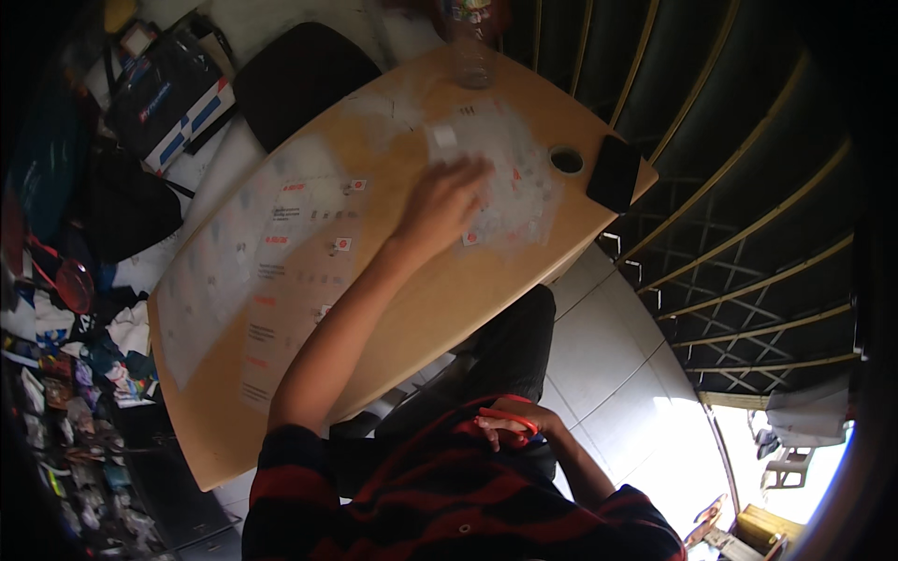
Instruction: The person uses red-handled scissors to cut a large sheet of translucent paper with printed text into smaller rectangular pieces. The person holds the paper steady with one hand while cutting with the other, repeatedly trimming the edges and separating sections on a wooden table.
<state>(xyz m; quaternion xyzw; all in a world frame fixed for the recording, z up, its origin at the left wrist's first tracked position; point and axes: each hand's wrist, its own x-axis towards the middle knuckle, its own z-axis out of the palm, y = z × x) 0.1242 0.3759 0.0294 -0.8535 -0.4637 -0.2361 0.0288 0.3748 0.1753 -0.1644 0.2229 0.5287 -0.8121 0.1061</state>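
- left hand (447,201) is stretched out flat-ish on a clear plastic sheet of small parts (510,178), fingers loosely curled, gripping nothing I can make out
- right hand (510,421) rests down in the lap, pinching a thin orange tool (510,418)
- sheet sits toward the far end of the tan wooden table (421,309), near a black phone (613,173)

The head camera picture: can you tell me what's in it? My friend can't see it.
A person's left hand reaches across a tan wooden table onto a clear plastic sheet holding small parts. The right hand rests in the lap, holding something orange-red. A paper sheet, a clear bottle and a black phone also lie on the table.
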